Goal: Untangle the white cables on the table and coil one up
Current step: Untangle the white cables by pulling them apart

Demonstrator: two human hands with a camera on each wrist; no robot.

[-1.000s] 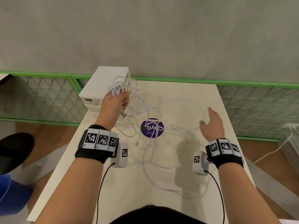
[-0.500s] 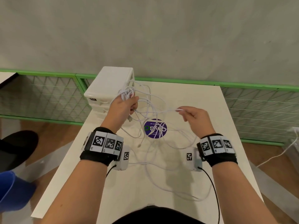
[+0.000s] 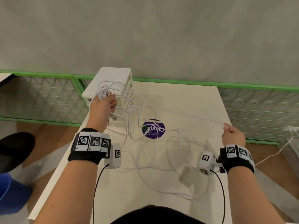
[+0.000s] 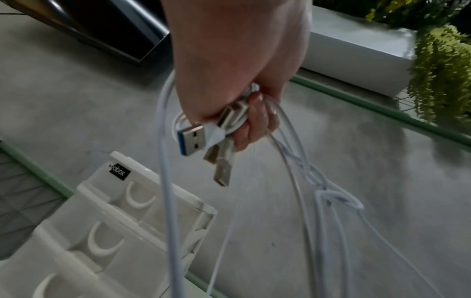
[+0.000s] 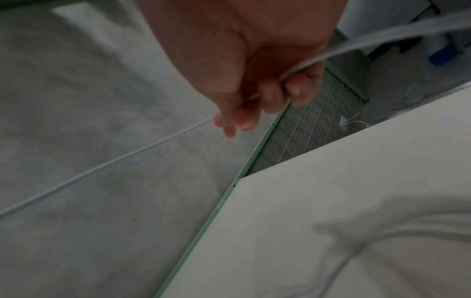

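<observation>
Several white cables (image 3: 152, 147) lie tangled in loops on the white table (image 3: 186, 101). My left hand (image 3: 103, 102) is raised near the back left and grips a bunch of cable loops (image 3: 102, 92). In the left wrist view the fingers (image 4: 252, 125) curl round the bundle, and USB plugs (image 4: 193, 139) stick out below, with knotted strands (image 4: 323, 187) hanging down. My right hand (image 3: 233, 135) is at the table's right edge and pinches one cable strand (image 3: 186, 114), stretched taut towards the left hand. The right wrist view shows that strand (image 5: 102, 167) running from the fingers (image 5: 270, 96).
A white plastic drawer box (image 3: 111, 83) stands at the table's back left, just behind my left hand. A round purple sticker (image 3: 153, 128) is on the table's middle. A green-framed mesh fence (image 3: 258, 101) runs behind the table. Another white cord (image 3: 275, 152) hangs off to the right.
My right hand first reached to the middle and pinched a strand, then pulled it out to the right edge, drawing it taut. My left hand kept hold of the bundle.
</observation>
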